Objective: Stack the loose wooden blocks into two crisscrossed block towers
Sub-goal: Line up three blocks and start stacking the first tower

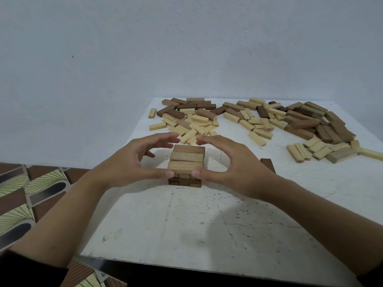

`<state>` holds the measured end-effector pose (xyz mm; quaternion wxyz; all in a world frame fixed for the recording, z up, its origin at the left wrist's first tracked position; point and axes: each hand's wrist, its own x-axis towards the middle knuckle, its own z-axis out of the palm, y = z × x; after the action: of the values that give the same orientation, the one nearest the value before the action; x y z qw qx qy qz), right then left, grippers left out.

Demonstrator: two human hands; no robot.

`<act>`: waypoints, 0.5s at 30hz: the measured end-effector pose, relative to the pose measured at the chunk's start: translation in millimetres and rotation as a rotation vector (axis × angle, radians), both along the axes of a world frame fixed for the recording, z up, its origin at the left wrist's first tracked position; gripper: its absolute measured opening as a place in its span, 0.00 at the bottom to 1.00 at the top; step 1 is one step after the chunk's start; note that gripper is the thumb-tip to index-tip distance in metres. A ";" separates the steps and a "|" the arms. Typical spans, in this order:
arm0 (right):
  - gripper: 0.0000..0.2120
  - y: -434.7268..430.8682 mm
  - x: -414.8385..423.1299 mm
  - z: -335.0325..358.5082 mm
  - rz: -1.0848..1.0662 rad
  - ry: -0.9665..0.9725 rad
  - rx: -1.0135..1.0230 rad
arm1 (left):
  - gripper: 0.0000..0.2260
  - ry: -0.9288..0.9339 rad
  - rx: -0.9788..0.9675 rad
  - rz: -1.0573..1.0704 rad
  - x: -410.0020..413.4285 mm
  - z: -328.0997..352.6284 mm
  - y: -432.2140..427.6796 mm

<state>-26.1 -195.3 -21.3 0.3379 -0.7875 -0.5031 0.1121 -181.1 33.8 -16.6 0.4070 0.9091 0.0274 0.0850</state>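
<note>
Tower (186,164) stands central on the surface (186,224); loose blocks (205,114) lie at 12 to 2 o'clock. Left hand (132,162) and right hand (234,164) flank it, fingers spread, thumbs touching the top layer. Uneven thumb pressure could skew it.

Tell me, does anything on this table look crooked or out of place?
Nothing stands out. The tower sits square between the left hand and right hand; the loose blocks lie heaped at the far side, as expected.
</note>
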 end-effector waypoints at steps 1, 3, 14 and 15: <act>0.34 0.4 -0.7 0.1 0.005 -0.006 0.001 | 0.35 0.000 -0.001 -0.004 0.2 -0.4 0.6; 0.33 1.1 -1.5 -0.6 0.013 -0.021 0.002 | 0.35 -0.008 -0.006 -0.008 0.1 -1.4 1.9; 0.31 2.0 -5.5 -2.1 -0.013 -0.038 0.010 | 0.31 -0.002 -0.050 -0.003 -0.3 -1.9 2.3; 0.32 2.6 -5.7 -2.1 -0.017 -0.042 0.007 | 0.31 -0.001 -0.054 -0.004 -0.3 -1.9 2.1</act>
<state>-31.8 -192.7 -23.4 0.3311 -0.7926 -0.5038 0.0910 -181.4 35.9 -18.5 0.4317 0.8977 0.0277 0.0836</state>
